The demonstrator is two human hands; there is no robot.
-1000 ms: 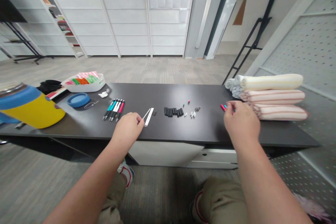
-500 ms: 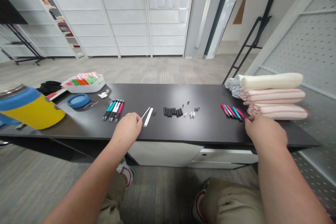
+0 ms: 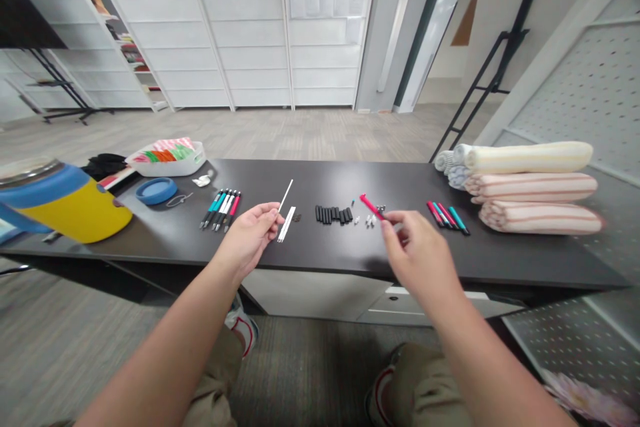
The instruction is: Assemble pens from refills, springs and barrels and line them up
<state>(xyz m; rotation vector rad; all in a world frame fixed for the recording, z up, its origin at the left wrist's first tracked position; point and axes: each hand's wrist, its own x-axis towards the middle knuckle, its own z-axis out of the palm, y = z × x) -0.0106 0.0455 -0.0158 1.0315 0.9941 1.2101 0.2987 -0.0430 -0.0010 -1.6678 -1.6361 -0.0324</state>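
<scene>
Fingers of your left hand [image 3: 253,233] pinch a white rod [image 3: 286,195] just left of the black caps [image 3: 333,215]; those of your right hand [image 3: 417,250] clamp a pink barrel [image 3: 371,206] above the surface [image 3: 320,250], right of the caps.

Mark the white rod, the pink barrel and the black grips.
white rod [image 3: 286,195]: head view, mid-shaft.
pink barrel [image 3: 371,207]: head view, its middle.
black grips [image 3: 333,215]: head view, middle of the row.

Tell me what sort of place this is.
Likely an office or workroom: a long dark table with sorted pen parts, white cabinets behind, a perforated panel at right.
</scene>
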